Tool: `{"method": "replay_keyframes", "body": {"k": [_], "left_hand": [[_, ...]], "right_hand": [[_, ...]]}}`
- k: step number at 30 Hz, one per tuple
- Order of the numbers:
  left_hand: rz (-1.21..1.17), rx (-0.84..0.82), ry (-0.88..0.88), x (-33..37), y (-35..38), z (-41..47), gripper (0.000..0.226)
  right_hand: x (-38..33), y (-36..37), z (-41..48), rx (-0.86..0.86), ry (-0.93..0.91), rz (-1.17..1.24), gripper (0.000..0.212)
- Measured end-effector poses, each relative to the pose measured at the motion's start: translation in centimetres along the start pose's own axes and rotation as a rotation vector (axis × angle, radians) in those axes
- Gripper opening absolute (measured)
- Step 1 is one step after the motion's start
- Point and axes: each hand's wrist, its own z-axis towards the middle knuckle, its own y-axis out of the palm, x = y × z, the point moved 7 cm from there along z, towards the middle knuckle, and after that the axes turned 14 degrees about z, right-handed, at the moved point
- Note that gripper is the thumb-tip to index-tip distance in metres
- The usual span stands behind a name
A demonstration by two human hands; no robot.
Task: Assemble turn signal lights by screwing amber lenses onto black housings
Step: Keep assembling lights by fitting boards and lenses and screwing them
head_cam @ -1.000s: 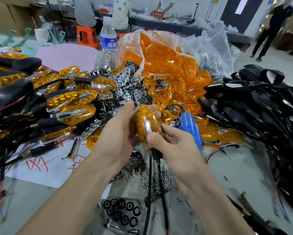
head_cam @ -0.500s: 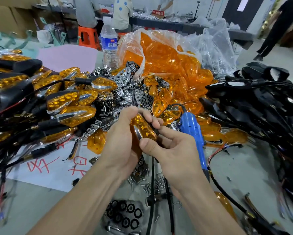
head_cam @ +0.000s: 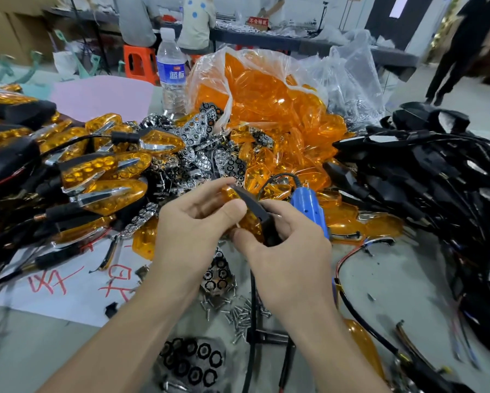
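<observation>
Mid-job, by the look of it. The person's left hand (head_cam: 192,231) and right hand (head_cam: 289,256) hold one unit between them, just above the table and in front of the parts heap: amber lens (head_cam: 248,225) against black housing (head_cam: 256,208), housing side up. L fingers curl round the lens end w/ thumb across it; R thumb and fingers pinch the housing's lower end. Can't tell if a screw is in yet, since the hands hide it. Blue screwdriver (head_cam: 309,205) sits just behind R hand, apparently unheld; loose screws (head_cam: 241,313) below. Done: big pile of finished lights (head_cam: 104,171) at left. To go: bag of lenses (head_cam: 266,95) and heap of housings (head_cam: 422,171), both large, so plenty remains.
</observation>
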Motion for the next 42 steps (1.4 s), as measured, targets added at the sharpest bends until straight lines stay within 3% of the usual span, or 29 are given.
{"method": "replay_keyframes", "body": {"k": [5, 8, 14, 17, 20, 25, 32, 42], "left_hand": [[0.118, 0.035, 0.127, 0.6, 0.0, -0.3, 0.046], [0.102, 0.079, 0.120, 0.6, -0.5, -0.1, 0.043], [0.164, -0.191, 0.087, 0.4, 1.3, -0.1, 0.065], [0.285, -0.296, 0.181, 0.8, 1.6, -0.4, 0.090], [0.400, -0.303, 0.271, 1.0, 2.0, -0.6, 0.105], [0.376, -0.190, 0.301, 1.2, 1.4, -0.4, 0.091], [0.262, -0.289, 0.245, 0.8, 1.1, 0.0, 0.090], [0.296, -0.231, 0.263, 1.3, 0.8, -0.5, 0.091]], "right_hand": [[0.1, 0.8, 0.2, -0.128, -0.006, 0.020, 0.027], [0.2, 1.3, 0.6, -0.230, 0.087, 0.177, 0.032], [1.8, 0.6, 0.7, -0.104, 0.358, 0.557, 0.033], [2.1, -0.1, 0.9, -0.058, 0.438, 0.686, 0.028], [2.1, -0.6, 1.1, -0.045, 0.436, 0.685, 0.031], [2.1, -0.3, 1.1, -0.097, 0.425, 0.674, 0.031], [2.2, -0.2, 1.0, -0.104, 0.404, 0.706, 0.030], [2.5, -0.1, 0.9, -0.106, 0.381, 0.652, 0.037]]}}
